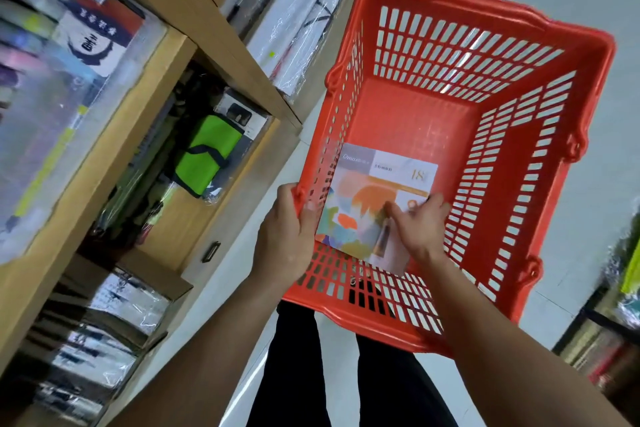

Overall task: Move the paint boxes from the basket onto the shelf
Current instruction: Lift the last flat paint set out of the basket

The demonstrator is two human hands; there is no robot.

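Note:
A red plastic basket [519, 135] with slotted walls is held up in front of me. Inside it, leaning against the near left wall, is one flat paint box [367, 198] with a pastel abstract cover and the number 18. My left hand [285, 236] grips the basket's near left rim. My right hand [417, 225] reaches down into the basket, its fingers pinching the box's lower right edge. The wooden shelf [166, 80] stands to my left, its compartments filled with wrapped goods.
A green pouch [204, 156] in clear wrap sits in the middle shelf compartment, with books and packaged sets above and below. Plastic-wrapped items lean further along the aisle. A pale glossy floor [595, 45] lies below the basket. Another display stands at the far right edge.

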